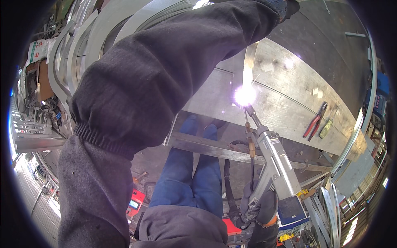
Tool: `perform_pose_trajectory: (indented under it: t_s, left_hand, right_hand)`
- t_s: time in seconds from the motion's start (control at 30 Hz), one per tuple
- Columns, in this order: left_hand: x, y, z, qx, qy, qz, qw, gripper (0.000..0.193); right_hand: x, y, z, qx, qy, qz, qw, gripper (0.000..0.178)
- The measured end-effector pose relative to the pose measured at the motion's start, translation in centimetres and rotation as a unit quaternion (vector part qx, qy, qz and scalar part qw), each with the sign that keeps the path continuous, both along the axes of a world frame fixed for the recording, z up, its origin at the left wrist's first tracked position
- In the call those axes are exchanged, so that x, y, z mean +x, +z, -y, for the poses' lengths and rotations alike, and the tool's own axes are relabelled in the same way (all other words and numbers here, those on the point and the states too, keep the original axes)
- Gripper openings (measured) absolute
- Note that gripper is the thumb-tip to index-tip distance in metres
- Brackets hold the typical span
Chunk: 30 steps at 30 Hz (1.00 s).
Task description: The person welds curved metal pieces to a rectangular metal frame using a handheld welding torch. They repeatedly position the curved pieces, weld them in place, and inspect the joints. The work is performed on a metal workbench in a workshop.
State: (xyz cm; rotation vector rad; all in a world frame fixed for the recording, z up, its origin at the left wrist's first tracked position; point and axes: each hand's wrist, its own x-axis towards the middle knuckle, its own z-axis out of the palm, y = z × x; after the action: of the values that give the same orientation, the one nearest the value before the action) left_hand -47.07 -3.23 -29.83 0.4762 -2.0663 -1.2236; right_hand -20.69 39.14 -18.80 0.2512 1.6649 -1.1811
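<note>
My right hand (261,206), in a dark glove, is wrapped round the handle of a silver welding gun (278,159). A thin feed tube with a brass-coloured fitting (251,146) runs alongside its nozzle. At the tip, a glaring white-violet spot (245,96) burns where a narrow metal strip (249,62) meets a flat metal sheet (285,89); the glare hides the joint. My left arm, in a dark sleeve, reaches across the top of the view. Only part of my left hand (289,9) shows beyond the cuff, at the upper edge, its fingers unclear.
Red-handled pliers (315,122) and a green-handled tool (326,129) lie on the sheet's right side. Below runs a metal beam (215,148), near my legs. Curved metal strips (76,49) stack at upper left, long metal strips (320,215) at lower right. A red device (135,202) sits lower left.
</note>
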Motion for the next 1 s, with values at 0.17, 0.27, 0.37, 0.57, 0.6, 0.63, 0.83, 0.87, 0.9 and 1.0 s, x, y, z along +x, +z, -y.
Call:
perform_pose_trajectory:
  t_s: [0.17,0.27,0.37,0.57,0.6,0.63,0.83,0.87,0.9,1.0]
  left_hand:
    - [0.2,0.1,0.2,-0.003,0.002,0.000,1.000,0.042]
    - [0.3,0.2,0.2,-0.004,0.003,0.000,1.000,0.042]
    - [0.4,0.3,0.3,-0.004,0.003,0.000,1.000,0.042]
    - [0.6,0.3,0.4,-0.005,0.007,0.002,1.000,0.042]
    - [0.6,0.3,0.4,-0.006,0.007,0.002,1.000,0.042]
    - [0.6,0.4,0.5,-0.006,0.006,0.001,1.000,0.042]
    - [1.2,0.7,0.9,0.005,-0.003,0.007,1.000,0.041]
    - [1.6,0.8,1.0,0.069,-0.031,0.006,0.997,0.040]
    - [2.2,0.8,1.0,0.131,-0.059,0.004,0.990,0.039]
    - [3.9,1.0,1.1,0.185,-0.066,0.025,0.980,0.037]
  right_hand:
    - [-0.2,2.7,3.6,-0.069,-0.147,0.093,0.982,0.080]
    - [0.0,2.9,3.0,-0.078,-0.167,0.109,0.977,0.079]
    - [0.9,1.2,0.1,0.000,-0.047,0.041,0.998,0.076]
    - [2.1,0.0,-4.8,0.022,0.020,0.034,0.999,0.071]
    - [2.3,0.1,-5.0,0.019,0.012,0.044,0.999,0.069]
    - [2.4,0.3,-5.2,0.042,0.009,0.033,0.999,0.067]
    - [4.0,1.7,-5.9,0.070,0.002,0.015,0.997,0.058]
    - [4.1,2.0,-6.1,0.068,-0.065,0.068,0.993,0.059]
    - [4.1,2.2,-6.1,0.052,-0.073,0.073,0.993,0.060]
    - [3.0,2.4,-5.9,-0.005,-0.078,0.062,0.995,0.060]
